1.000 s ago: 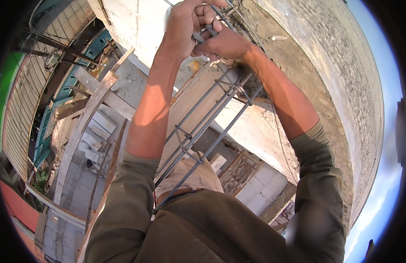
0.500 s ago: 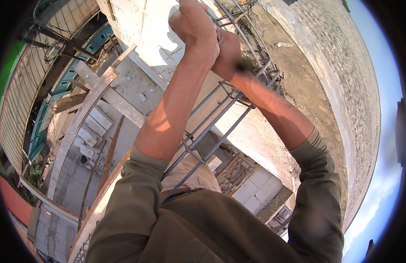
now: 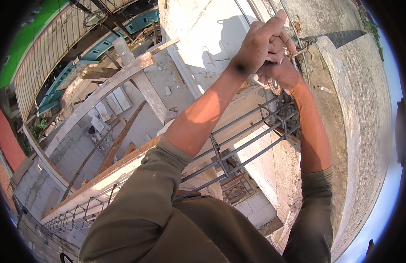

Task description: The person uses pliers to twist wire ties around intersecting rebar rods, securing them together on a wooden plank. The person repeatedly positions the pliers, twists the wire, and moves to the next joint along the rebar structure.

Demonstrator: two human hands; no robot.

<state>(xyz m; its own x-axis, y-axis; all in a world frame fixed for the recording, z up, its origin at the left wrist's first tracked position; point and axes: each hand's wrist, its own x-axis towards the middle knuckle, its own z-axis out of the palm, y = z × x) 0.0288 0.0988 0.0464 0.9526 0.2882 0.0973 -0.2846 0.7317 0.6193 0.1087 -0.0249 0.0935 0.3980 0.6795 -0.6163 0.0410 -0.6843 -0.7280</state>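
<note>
My left hand [image 3: 261,46] is closed, its fingers curled and its thumb pointing up and right. Just below and touching it is my right hand [image 3: 279,73], also closed, with bent fingers. What either one grips is hidden between the fingers. Both are beside thin upright steel bars [image 3: 294,27] at the top. Below them a rebar cage [image 3: 227,156], long rods tied with square stirrups, runs from the wall toward my waist, passing under my forearms.
A rough concrete wall [image 3: 320,87] rises on the right. White masonry [image 3: 198,26] stands at the top. Down to the left are a timber-edged beam [image 3: 97,103], loose planks [image 3: 120,139] and white blocks [image 3: 117,100] on a lower floor. Another rebar cage [image 3: 86,209] lies lower left.
The scene has shifted in view, and my hands now appear farther right and lower. My left wrist has turned, so its thumb and curled fingers show. Both hands stay closed and together.
</note>
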